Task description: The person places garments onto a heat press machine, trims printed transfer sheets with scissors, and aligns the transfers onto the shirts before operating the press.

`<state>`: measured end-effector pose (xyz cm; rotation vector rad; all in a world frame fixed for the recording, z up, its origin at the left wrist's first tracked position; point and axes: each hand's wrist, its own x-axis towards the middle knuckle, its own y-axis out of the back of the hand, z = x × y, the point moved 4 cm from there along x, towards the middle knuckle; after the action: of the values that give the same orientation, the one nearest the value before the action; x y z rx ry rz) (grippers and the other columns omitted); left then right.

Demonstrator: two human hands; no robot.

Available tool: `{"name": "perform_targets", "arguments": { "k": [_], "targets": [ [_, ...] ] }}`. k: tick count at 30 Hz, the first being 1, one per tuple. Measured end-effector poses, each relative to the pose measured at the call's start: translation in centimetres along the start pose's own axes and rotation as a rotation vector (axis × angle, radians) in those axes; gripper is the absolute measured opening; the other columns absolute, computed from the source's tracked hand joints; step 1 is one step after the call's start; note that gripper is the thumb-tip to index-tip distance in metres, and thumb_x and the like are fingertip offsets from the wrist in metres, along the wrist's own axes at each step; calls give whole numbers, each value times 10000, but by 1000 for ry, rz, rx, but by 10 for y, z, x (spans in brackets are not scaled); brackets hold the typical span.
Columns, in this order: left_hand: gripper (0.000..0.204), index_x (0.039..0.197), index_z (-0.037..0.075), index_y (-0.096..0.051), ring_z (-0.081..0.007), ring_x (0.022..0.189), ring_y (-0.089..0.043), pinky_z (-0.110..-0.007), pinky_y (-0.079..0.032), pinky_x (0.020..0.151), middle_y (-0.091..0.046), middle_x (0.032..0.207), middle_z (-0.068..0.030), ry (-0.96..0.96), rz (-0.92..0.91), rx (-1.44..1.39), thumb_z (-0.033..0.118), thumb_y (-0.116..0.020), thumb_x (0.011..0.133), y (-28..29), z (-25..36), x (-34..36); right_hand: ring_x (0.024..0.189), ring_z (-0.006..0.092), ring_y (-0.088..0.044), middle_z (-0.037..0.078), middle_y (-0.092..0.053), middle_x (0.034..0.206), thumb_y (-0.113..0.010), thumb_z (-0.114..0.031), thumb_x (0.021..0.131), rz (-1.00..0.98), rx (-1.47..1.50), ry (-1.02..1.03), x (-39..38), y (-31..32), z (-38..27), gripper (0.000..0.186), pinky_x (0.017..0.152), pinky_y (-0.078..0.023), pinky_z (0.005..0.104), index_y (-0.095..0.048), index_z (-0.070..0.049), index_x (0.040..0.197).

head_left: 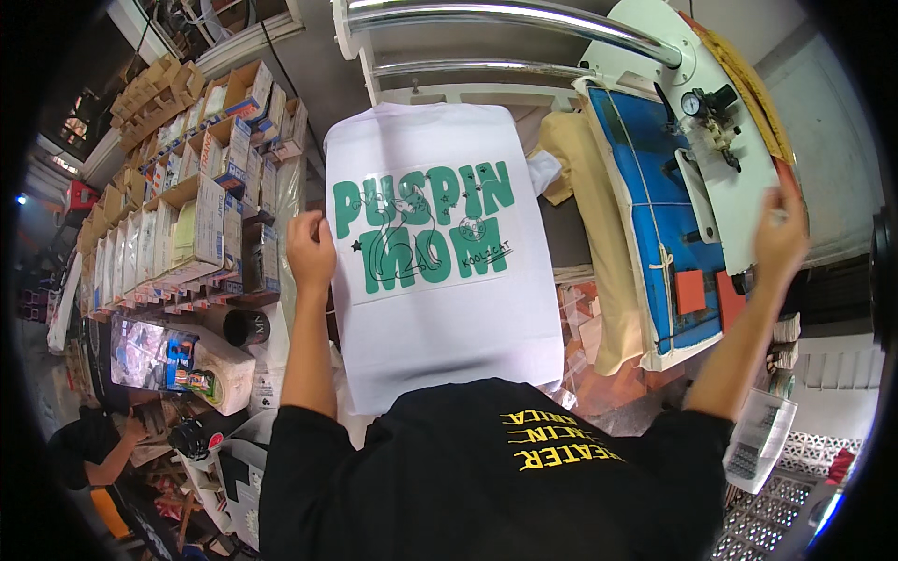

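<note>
A white T-shirt (440, 337) lies spread flat over a platen in front of me. On it rests a print sheet (510, 210) with large green letters and black line drawings, its faint rectangular edge showing. My left hand (311, 248) is closed beside the shirt's left edge; what its fingers hold, if anything, is hidden. Far out to the right, my right hand (784, 229) is closed at the edge of a white machine panel (655, 28). Whatever it grips cannot be made out. A pressure gauge (691, 103) with a regulator sits on that panel.
Chrome bars (524, 19) cross above the shirt's far end. To the right is a blue padded board (645, 196) with tan cloth (599, 252) along its side. Cardboard boxes (192, 224) of packets stand at left, near a tape roll (229, 374). Another person's arm (108, 458) shows lower left.
</note>
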<state>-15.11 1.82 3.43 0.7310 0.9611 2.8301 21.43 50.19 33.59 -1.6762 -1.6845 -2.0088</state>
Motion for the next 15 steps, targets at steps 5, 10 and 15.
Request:
{"name": "perform_targets", "arguments": {
  "k": [5, 10, 15],
  "targets": [
    [248, 1084, -7, -594, -394, 1172, -499, -467, -385, 1017, -524, 1247, -204, -75, -18, 107, 93, -627, 860, 24, 23, -86, 1089, 364, -590, 163, -648, 1119, -781, -141, 750, -513, 510, 397, -219, -138, -104, 324, 939, -474, 445, -685, -33, 1040],
    [323, 1135, 29, -498, -401, 1376, -317, -627, -118, 1142, -472, 1351, -189, -9, -239, 212, 125, -622, 853, 32, 38, -134, 1275, 418, -440, 227, -480, 1373, -719, -251, 823, -604, 504, 327, -297, -163, -142, 503, 1056, -346, 522, -585, -11, 1243],
    [605, 1395, 96, -511, -402, 1438, -242, -704, -36, 1114, -399, 1497, -162, -166, -459, 481, 405, -612, 884, 11, 57, -142, 1351, 438, -352, 247, -440, 1411, -642, -356, 885, -665, 383, 369, -308, -164, -150, 577, 1115, -259, 573, -533, 9, 1320]
  ]
}}
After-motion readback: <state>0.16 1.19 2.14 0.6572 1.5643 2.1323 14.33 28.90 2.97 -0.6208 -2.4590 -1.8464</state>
